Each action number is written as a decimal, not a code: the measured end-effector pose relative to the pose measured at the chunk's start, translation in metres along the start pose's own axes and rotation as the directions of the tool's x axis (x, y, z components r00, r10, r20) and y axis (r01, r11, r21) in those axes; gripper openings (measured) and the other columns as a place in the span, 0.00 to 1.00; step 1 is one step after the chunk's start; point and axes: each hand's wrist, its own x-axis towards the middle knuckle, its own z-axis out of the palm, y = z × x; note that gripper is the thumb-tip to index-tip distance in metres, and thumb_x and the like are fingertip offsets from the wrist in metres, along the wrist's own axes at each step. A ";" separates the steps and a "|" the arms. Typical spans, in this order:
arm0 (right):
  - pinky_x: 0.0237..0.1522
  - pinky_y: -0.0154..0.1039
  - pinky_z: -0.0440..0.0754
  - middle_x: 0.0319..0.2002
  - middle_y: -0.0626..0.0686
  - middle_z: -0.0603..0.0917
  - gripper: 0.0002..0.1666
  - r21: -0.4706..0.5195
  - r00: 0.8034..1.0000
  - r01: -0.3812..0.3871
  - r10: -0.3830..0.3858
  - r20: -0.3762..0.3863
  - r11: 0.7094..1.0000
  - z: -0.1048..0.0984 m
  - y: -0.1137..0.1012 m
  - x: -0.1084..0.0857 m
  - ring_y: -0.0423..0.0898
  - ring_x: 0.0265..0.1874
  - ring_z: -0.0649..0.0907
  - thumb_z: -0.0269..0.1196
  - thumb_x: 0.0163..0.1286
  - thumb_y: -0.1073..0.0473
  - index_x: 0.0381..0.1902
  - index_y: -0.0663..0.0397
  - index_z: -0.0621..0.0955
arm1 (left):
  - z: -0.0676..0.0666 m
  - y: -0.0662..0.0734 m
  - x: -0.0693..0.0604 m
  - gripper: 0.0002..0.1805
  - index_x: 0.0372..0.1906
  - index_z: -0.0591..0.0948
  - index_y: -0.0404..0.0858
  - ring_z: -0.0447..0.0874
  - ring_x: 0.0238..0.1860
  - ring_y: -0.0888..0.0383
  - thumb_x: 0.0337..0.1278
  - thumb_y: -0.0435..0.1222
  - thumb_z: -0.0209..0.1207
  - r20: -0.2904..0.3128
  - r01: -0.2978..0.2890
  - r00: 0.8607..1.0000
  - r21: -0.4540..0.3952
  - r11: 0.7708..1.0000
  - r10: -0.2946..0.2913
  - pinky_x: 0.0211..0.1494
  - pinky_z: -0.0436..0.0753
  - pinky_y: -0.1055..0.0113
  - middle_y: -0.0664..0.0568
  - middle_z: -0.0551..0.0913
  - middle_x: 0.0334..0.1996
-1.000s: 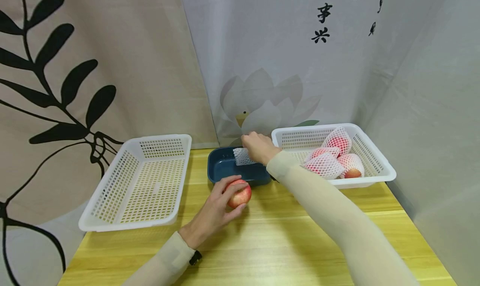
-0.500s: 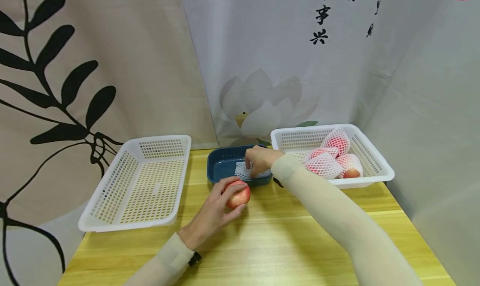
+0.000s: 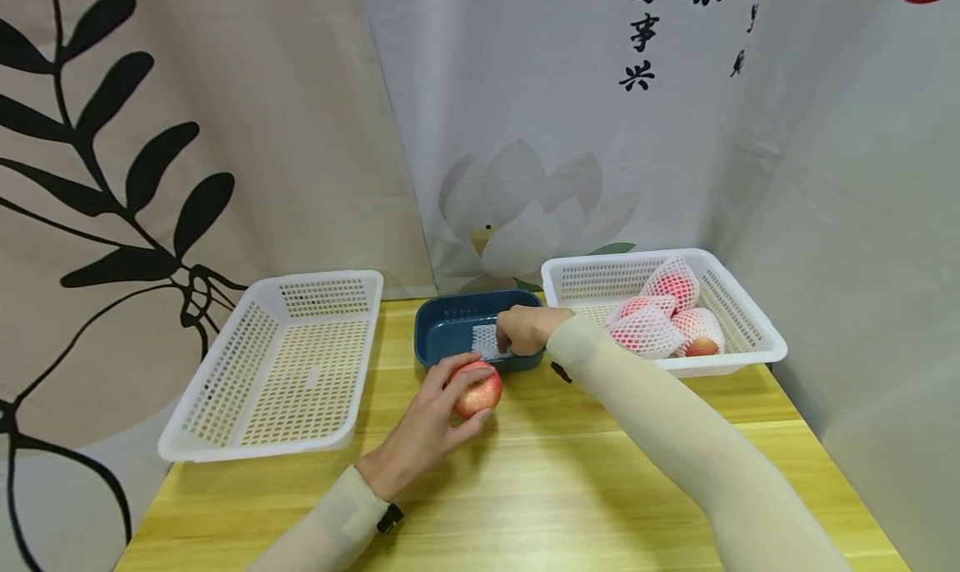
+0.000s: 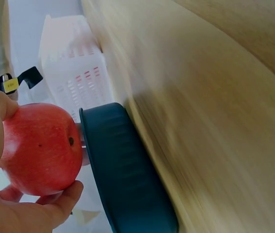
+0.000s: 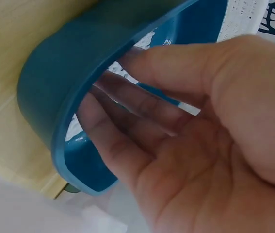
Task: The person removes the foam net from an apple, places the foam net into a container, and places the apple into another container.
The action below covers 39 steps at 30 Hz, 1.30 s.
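My left hand (image 3: 420,426) grips a bare red apple (image 3: 482,393) just in front of a dark blue tub (image 3: 444,332). In the left wrist view, the thumb and fingers lie around the apple (image 4: 42,150), beside the tub's wall (image 4: 122,174). My right hand (image 3: 529,328) reaches down into the tub, where a white foam net sleeve (image 3: 484,338) lies flat. Seen from the right wrist, the fingers (image 5: 113,141) extend fairly straight over the rim onto the white netting (image 5: 122,73); their tips are partly hidden by the tub's wall.
To the right stands a white perforated basket (image 3: 750,305) holding several apples (image 3: 648,330) in foam nets. At left is another white basket (image 3: 300,380) with a bare slatted bottom. Both stand on a wooden table (image 3: 570,489), with a printed cloth (image 3: 525,97) hanging behind.
My right hand has come down and slightly toward me into the tub, and the foam net now lies lower there. The left hand keeps the apple in the same place.
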 end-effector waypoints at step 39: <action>0.63 0.54 0.95 0.62 0.59 0.96 0.17 0.098 0.868 0.219 -0.148 -0.475 0.971 0.008 0.012 -0.073 0.55 0.58 0.95 0.64 0.87 0.67 0.65 0.61 0.92 | -0.028 0.009 0.002 0.35 0.82 0.79 0.51 0.82 0.79 0.39 0.77 0.40 0.78 -0.004 0.157 0.988 -0.014 0.988 -0.157 0.67 0.96 0.52 0.42 0.72 0.84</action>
